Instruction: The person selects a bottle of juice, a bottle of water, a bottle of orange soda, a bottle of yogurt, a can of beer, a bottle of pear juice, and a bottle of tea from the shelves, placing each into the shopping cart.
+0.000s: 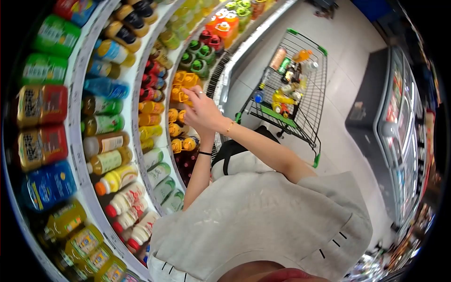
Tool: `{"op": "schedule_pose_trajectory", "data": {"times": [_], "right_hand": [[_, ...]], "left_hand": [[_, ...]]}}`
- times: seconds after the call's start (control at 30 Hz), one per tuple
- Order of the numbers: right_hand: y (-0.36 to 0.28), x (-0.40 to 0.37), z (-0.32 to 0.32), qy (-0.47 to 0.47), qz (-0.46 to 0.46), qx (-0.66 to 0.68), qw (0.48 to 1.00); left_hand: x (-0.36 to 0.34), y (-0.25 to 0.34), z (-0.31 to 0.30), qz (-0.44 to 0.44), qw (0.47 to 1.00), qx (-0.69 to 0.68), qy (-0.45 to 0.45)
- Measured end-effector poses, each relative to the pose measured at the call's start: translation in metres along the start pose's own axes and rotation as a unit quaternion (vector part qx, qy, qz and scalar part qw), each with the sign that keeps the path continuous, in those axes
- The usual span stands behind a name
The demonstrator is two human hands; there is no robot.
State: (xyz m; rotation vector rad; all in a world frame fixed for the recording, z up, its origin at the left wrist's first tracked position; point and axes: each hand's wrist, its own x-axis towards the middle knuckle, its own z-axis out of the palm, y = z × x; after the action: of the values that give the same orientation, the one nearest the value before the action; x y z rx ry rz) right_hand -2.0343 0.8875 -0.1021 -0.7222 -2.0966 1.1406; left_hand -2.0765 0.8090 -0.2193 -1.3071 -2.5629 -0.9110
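My right hand (pixel 205 108), with a ring and a gold bracelet at the wrist, reaches across my front to the shelf. Its fingers are partly stretched out and overlap the lower edge of orange bottles with loop handles (pixel 182 83). My left hand (pixel 205 135), below a black wrist band, is mostly hidden behind the right one, so its fingers do not show clearly. More orange-topped bottles (pixel 176 129) stand just left of both hands. Dark green-capped bottles (pixel 197 58) fill the shelf beyond them.
Curved shelves of drinks rise on my left, with milky red-capped bottles (pixel 127 197) nearer me. A wire shopping cart (pixel 315 101) with green corners holds several bottles, including an orange drink (pixel 301 56). Across the aisle is a grey freezer cabinet (pixel 369 101).
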Motion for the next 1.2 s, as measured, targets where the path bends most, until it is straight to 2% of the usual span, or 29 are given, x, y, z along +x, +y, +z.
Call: {"op": "schedule_pose_trajectory", "data": {"times": [0.03,0.07,0.1,0.17,0.2,0.23,0.3,0.33,0.37,0.43,0.47,0.5,0.53,0.57,0.6,0.67,0.77,1.2], "right_hand": [[0.024,-0.022,-0.019,0.019,0.025,-0.029,0.999],[0.050,-0.046,-0.033,0.062,0.047,-0.048,0.996],[0.068,-0.069,-0.053,0.097,0.071,-0.075,0.990],[0.110,-0.119,-0.089,0.118,0.148,-0.115,0.975],[0.128,-0.148,-0.108,0.156,0.140,-0.173,0.962],[0.133,-0.174,-0.128,0.170,0.185,-0.194,0.948],[0.156,-0.237,-0.159,0.177,0.269,-0.270,0.907],[0.166,-0.268,-0.171,0.195,0.272,-0.294,0.895],[0.169,-0.298,-0.181,0.191,0.313,-0.299,0.881],[0.177,-0.352,-0.191,0.185,0.384,-0.317,0.847],[0.178,-0.374,-0.195,0.172,0.423,-0.332,0.825],[0.182,-0.397,-0.196,0.173,0.425,-0.332,0.824],[0.188,-0.417,-0.194,0.156,0.435,-0.383,0.800],[0.191,-0.428,-0.193,0.138,0.443,-0.432,0.773],[0.192,-0.431,-0.195,0.137,0.443,-0.432,0.774],[0.194,-0.434,-0.198,0.110,0.458,-0.446,0.761],[0.182,-0.424,-0.207,0.081,0.472,-0.444,0.757],[0.202,-0.422,-0.210,0.079,0.456,-0.466,0.754]], "left_hand": [[-0.007,0.007,0.010,0.060,0.998,0.031,0.014],[-0.012,0.023,0.009,0.064,0.994,-0.083,-0.035],[-0.019,0.026,0.019,0.081,0.991,-0.094,-0.051],[-0.031,0.030,0.047,0.096,0.962,-0.170,-0.190],[-0.033,0.043,0.047,0.134,0.949,-0.182,-0.222],[-0.039,0.047,0.051,0.144,0.943,-0.188,-0.233],[-0.048,0.052,0.062,0.243,0.885,-0.221,-0.330],[-0.050,0.062,0.053,0.259,0.868,-0.229,-0.355],[-0.056,0.063,0.059,0.265,0.863,-0.231,-0.362],[-0.070,0.057,0.073,0.324,0.820,-0.206,-0.424],[-0.072,0.060,0.075,0.325,0.823,-0.205,-0.418],[-0.074,0.064,0.076,0.326,0.822,-0.206,-0.420],[-0.076,0.069,0.078,0.316,0.827,-0.198,-0.421],[-0.077,0.072,0.079,0.306,0.832,-0.189,-0.422],[-0.077,0.076,0.080,0.305,0.833,-0.188,-0.422],[-0.076,0.081,0.082,0.354,0.782,0.010,-0.513],[-0.086,0.080,0.092,0.346,0.811,0.023,-0.472],[-0.079,0.086,0.110,0.341,0.812,0.061,-0.470]]}}
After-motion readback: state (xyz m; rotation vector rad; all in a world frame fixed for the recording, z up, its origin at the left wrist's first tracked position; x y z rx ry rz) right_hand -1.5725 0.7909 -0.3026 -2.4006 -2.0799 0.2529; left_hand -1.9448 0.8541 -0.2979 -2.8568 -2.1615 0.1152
